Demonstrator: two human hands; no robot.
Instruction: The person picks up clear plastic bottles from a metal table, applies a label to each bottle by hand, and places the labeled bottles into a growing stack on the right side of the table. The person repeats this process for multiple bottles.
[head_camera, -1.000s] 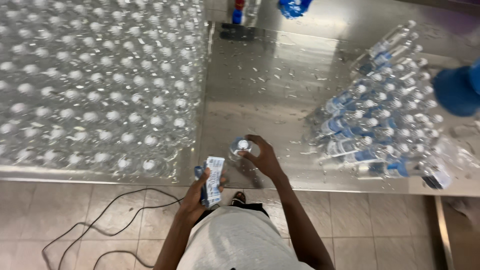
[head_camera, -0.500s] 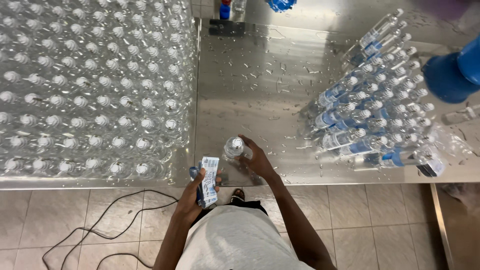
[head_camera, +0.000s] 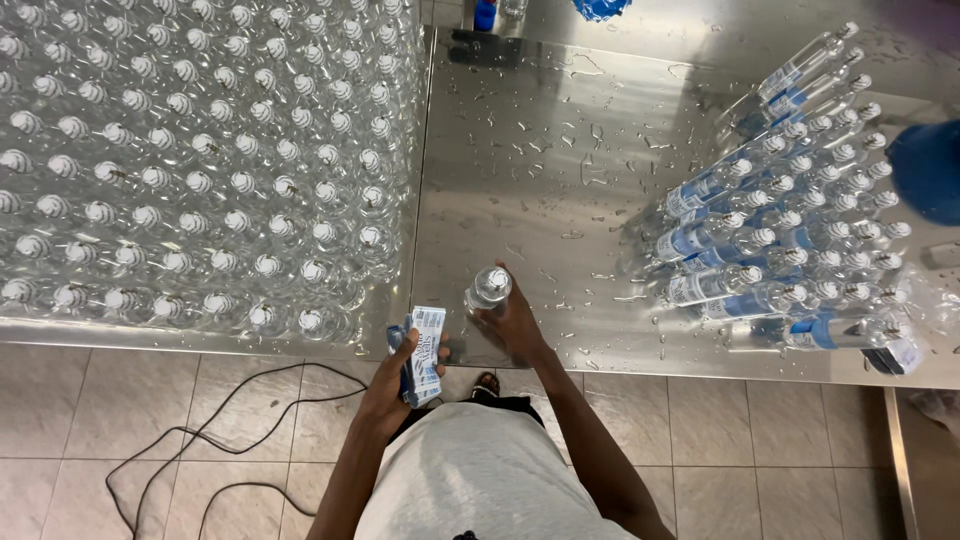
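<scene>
Right hand (head_camera: 515, 322): grip closed around one clear capped bottle (head_camera: 489, 289), which stands upright on the wet steel worktop (head_camera: 530, 160) near its front edge, fingers wrapped round the body below the cap. Left hand (head_camera: 392, 375): grip closed on a small stack of blue-and-white labels (head_camera: 424, 352), held just left of the bottle and out past the worktop edge, above the tiled floor (head_camera: 130, 400). Left of both grips stands a dense block of unlabelled upright bottles (head_camera: 200, 160); well right of them lies a pile of labelled bottles (head_camera: 780, 220) on their sides, and a black cable (head_camera: 215, 440) loops across the floor below.
</scene>
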